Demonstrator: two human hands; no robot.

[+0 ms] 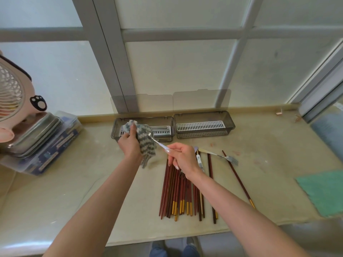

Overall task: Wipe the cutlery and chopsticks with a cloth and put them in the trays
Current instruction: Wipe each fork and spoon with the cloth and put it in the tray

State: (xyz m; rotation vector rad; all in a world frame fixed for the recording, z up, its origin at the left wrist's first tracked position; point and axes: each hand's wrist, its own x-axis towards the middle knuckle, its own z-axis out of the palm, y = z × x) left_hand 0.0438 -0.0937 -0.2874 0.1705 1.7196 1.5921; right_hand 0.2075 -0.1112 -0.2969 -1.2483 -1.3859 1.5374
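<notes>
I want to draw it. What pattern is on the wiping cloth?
Blue-grey and white zigzag stripes on the cloth, best seen in the head view.

Cloth [146, 143] looks like fuzzy knit, grey-and-white. Utensil [156, 141] in it is shiny metal. Chopsticks [178, 191] – matt dark wood with gold-coloured ends. Trays [204, 125] are smoky see-through plastic, and the tabletop [92, 191] is smooth beige, slightly glossy.

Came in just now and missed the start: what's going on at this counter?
A person is wiping cutlery. The left hand wraps a grey-and-white striped cloth around the head of a silver utensil with a pale lilac handle, which the right hand pinches. A pile of brown wooden chopsticks with gold ends and a silver fork lie on the beige counter, not yet in the two smoky grey plastic trays behind.
</notes>
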